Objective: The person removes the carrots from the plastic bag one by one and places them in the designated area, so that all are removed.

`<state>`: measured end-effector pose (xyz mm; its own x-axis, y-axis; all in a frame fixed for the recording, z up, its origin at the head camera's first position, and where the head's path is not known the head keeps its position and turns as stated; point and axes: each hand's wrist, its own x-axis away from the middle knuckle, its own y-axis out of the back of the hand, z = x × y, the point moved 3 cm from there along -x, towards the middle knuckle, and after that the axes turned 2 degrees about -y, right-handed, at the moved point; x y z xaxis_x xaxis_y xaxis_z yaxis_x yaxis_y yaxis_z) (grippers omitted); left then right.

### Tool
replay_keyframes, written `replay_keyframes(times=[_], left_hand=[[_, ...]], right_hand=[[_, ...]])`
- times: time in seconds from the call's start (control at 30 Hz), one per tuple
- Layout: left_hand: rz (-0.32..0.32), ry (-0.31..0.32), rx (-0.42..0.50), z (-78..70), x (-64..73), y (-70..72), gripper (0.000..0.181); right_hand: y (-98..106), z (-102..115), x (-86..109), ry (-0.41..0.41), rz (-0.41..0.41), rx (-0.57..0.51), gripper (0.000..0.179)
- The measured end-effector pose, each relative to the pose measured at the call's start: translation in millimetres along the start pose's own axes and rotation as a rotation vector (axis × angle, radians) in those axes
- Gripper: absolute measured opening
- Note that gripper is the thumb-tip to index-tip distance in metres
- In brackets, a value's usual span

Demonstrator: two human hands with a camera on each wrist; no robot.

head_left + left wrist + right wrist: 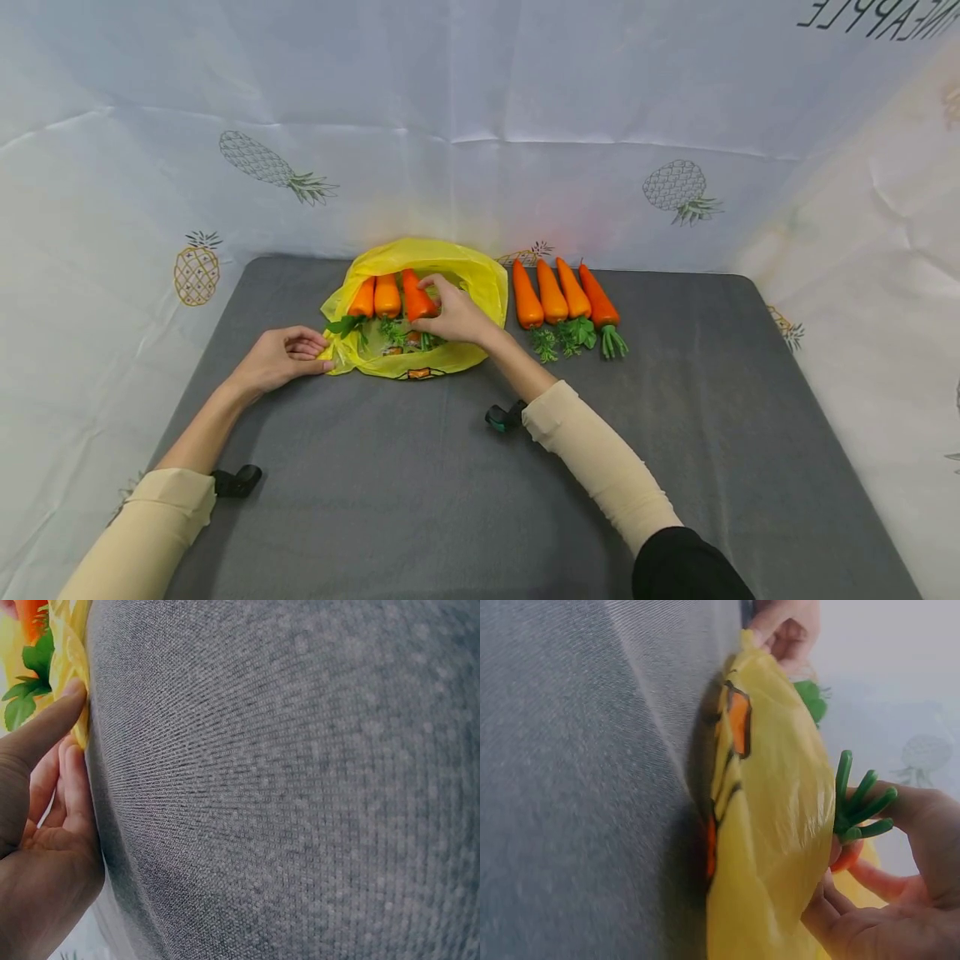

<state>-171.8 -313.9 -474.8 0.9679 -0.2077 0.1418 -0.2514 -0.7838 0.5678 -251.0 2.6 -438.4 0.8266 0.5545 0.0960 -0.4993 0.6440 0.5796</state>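
A yellow plastic bag (487,287) lies with its mouth spread open toward the far side of the table. At its near-left corner my left hand (279,360) pinches the rim between thumb and fingers; the left wrist view shows the thumb on the yellow film (69,645). My right hand (459,317) reaches over the bag's mouth and grips a toy carrot (415,293) with a stubby green top (859,802). Two more toy carrots, one (362,297) at the left and another (387,296) beside it, lie inside the bag among green leaves (392,332).
Right of the bag lies a row of several toy carrots (553,293), their green tops (577,333) toward me. The grey table (450,492) meets a white pineapple-print cloth (480,183) behind. Dark wrist cameras (238,482) stick out from both sleeves.
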Motion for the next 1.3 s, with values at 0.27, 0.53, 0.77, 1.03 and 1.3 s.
replay_keyframes(times=[0.27,0.53,0.77,1.03,1.3], left_hand=[[0.004,0.001,0.002,-1.1,0.5,-0.4,0.046],[-0.001,-0.003,-0.006,-0.6,1.0,0.2,0.046],[0.003,-0.005,-0.006,-1.2,1.7,-0.1,0.045],[-0.003,-0.004,-0.018,-1.1,1.5,-0.8,0.046],[-0.006,-0.003,-0.018,0.3,0.5,-1.1,0.046]], right_hand=[[14,3,16.9,-0.040,0.011,-0.049,0.065],[26,9,34.4,-0.021,0.032,-0.082,0.062],[34,14,52.9,0.003,0.081,-0.078,0.063],[45,25,79.9,-0.031,0.083,-0.070,0.064],[64,25,102.3,-0.005,0.050,-0.051,0.063]])
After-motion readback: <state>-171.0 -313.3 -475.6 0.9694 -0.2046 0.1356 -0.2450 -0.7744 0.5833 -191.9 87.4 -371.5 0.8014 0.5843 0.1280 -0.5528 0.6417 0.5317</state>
